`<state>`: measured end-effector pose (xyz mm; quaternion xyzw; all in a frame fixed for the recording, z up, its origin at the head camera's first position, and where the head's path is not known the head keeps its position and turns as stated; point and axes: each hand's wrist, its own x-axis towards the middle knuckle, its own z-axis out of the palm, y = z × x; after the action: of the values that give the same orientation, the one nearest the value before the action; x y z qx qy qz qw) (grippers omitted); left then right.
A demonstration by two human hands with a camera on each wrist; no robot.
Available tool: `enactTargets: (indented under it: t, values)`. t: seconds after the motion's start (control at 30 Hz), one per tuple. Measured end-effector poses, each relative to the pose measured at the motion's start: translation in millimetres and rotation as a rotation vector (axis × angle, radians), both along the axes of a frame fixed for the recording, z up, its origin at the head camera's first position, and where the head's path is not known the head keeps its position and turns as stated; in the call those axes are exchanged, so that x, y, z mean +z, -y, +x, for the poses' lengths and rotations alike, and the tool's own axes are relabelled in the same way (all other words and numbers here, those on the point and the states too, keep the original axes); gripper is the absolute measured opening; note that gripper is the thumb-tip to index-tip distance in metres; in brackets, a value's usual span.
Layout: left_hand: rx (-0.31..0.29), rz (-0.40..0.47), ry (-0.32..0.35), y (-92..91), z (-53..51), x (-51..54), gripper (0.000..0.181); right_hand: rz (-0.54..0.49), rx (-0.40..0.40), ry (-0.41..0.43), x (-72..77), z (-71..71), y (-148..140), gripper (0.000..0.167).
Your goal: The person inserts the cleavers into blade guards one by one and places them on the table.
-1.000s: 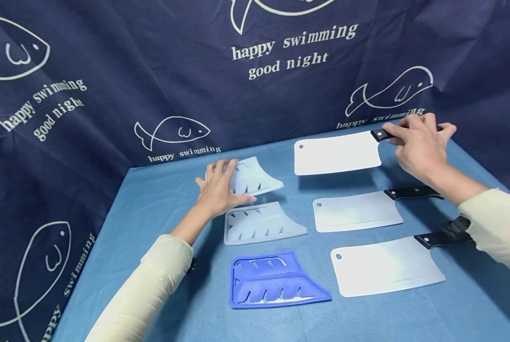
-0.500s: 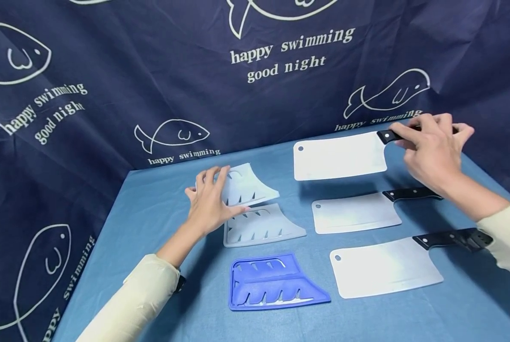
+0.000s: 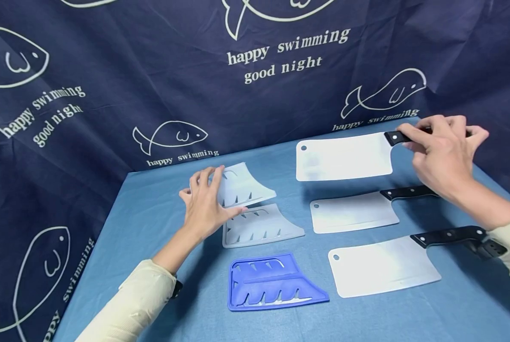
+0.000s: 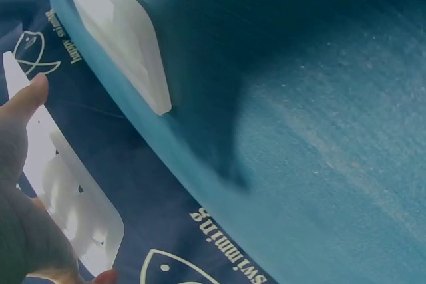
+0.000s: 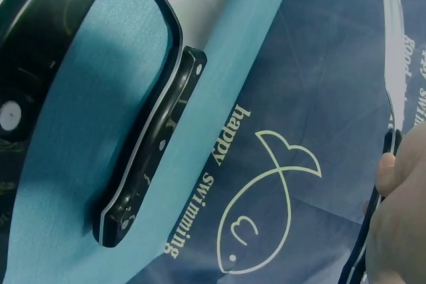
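Note:
My left hand (image 3: 204,203) grips a pale translucent blade cover (image 3: 245,185) by its left end, thumb toward me and fingers at the far edge. In the left wrist view that cover (image 4: 70,191) is clear of the table. My right hand (image 3: 445,152) holds a cleaver (image 3: 344,156) by its black handle, blade pointing left above the cloth. Between cover and blade tip there is a gap. Below lie a second pale cover (image 3: 263,227) and a blue cover (image 3: 276,282). Right of them lie a second cleaver (image 3: 353,213) and a third cleaver (image 3: 383,267).
A blue cloth (image 3: 152,213) covers the table. Behind and to the left hangs a dark blue curtain (image 3: 173,71) printed with white fish and words. The lower cleavers' black handles point right, under my right forearm.
My left hand has drawn the pale cover left and slightly toward me. My right hand has moved right with the cleaver, widening the gap between them. The lying covers and cleavers stay put.

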<state>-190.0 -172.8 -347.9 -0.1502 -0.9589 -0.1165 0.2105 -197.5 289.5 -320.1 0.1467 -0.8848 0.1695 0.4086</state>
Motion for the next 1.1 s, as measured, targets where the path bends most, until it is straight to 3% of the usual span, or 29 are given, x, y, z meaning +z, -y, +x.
enactTargets:
  t: [0.3,0.5,1.1]
  values:
    - [-0.005,-0.018,-0.056,-4.9,4.4,5.4,0.112,-0.045,0.027,-0.003,0.7,0.3,7,0.046]
    - [-0.002,-0.022,-0.059,-5.9,4.8,6.4,0.112,-0.044,0.044,-0.017,0.5,0.8,9,0.049]
    - [-0.018,-0.004,-0.054,-13.0,6.8,12.4,0.111,-0.032,0.058,-0.040,1.5,2.7,22,0.037]
